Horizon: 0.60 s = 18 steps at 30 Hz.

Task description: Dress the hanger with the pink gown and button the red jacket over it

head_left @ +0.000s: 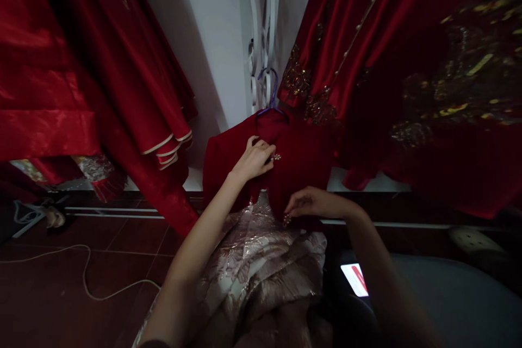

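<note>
A short red jacket point(304, 147) hangs from a purple hanger point(274, 89) in front of me. My left hand point(256, 160) lies on its front with bent fingers closed on the cloth, beside a small jewelled ornament point(276, 157). Lower down on the right, the fingertips of my right hand point(313, 202) pinch a second sparkling ornament point(287, 220) at the jacket's lower edge. Whether that ornament is fixed to the cloth cannot be made out. Beneath the jacket spreads a shiny pale gold brocade fabric point(261, 250).
Red garments point(134, 65) hang close on the left, and red satin clothes with gold sequins point(473, 76) on the right. Behind the hanger is a white scrolled metal frame point(261, 22). A pale cable point(87, 269) crosses the tiled floor. A lit phone screen point(354, 279) glows lower right.
</note>
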Tool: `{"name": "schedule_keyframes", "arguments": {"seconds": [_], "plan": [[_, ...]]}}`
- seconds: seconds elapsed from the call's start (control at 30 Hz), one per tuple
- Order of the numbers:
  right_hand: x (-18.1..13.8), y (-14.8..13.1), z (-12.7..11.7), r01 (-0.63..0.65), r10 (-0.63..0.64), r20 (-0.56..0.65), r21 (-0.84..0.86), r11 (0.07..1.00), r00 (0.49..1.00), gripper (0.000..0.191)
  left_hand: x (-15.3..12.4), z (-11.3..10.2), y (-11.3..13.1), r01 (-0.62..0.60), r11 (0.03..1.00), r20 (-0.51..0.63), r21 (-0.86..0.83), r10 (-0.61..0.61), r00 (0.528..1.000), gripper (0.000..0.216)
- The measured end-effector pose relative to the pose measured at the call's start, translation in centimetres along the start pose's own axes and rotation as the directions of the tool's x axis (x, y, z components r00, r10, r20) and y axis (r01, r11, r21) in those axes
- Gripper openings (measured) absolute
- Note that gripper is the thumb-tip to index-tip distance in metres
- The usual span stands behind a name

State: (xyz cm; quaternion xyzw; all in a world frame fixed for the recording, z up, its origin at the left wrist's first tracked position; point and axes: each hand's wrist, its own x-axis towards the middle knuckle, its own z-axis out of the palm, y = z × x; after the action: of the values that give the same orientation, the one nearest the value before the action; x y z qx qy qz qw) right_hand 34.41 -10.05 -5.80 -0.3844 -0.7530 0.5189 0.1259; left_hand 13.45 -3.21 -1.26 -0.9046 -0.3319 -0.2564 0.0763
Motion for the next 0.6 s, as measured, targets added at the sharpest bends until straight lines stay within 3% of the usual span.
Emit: {"name": "schedule_keyframes", "arguments": {"seconds": [0.13, 0.2, 0.27, 0.37, 0.4, 0.47, 0.5, 0.53, 0.6], "plan": [[-0.1, -0.5, -0.5, 0.099, -0.112, -0.174, -0.085, 0.991, 0.978, 0.031, -0.2, 0.0, 0.0, -0.019, 0.999, -0.025, -0.04, 0.018, 1.0, 0.018], [0.3, -1.2, -0.7, 0.17, -0.195, -0.308, -0.105, 0.98, 0.931, 0.03, -0.3, 0.1, -0.2, -0.013, 0.997, -0.061, -0.082, 0.008, 0.998, 0.019], [1.3, -2.3, -1.1, 0.281, -0.296, -0.486, -0.105, 0.954, 0.822, 0.032, -0.4, 0.2, -0.3, 0.009, 0.993, -0.103, -0.12, -0.021, 0.994, 0.018], [4.1, -4.3, -1.9, 0.442, -0.36, -0.707, -0.075, 0.894, 0.608, 0.042, -0.5, 0.4, -0.2, 0.05, 0.991, -0.146, -0.122, -0.068, 0.987, 0.018], [5.2, -5.0, -2.1, 0.456, -0.34, -0.729, -0.043, 0.889, 0.594, 0.045, -0.6, 0.5, -0.1, 0.07, 0.992, -0.164, -0.106, -0.087, 0.983, 0.02], [7.5, -5.9, -2.5, 0.423, -0.263, -0.73, 0.04, 0.905, 0.63, 0.051, -0.7, 0.5, 0.0, 0.144, 0.988, -0.228, -0.053, -0.153, 0.962, 0.023], [8.5, -6.1, -2.6, 0.372, -0.201, -0.759, 0.059, 0.926, 0.62, 0.057, -0.8, 0.5, 0.0, 0.205, 0.978, -0.272, -0.019, -0.203, 0.941, 0.026], [9.4, -6.2, -2.7, 0.301, -0.136, -0.799, 0.059, 0.952, 0.586, 0.064, -0.9, 0.5, -0.1, 0.28, 0.96, -0.32, 0.016, -0.26, 0.911, 0.03], [10.7, -5.7, -2.9, 0.118, -0.049, -0.902, 0.002, 0.993, 0.429, 0.082, -1.0, 0.4, -0.2, 0.435, 0.897, -0.402, 0.081, -0.37, 0.837, 0.043]]}}
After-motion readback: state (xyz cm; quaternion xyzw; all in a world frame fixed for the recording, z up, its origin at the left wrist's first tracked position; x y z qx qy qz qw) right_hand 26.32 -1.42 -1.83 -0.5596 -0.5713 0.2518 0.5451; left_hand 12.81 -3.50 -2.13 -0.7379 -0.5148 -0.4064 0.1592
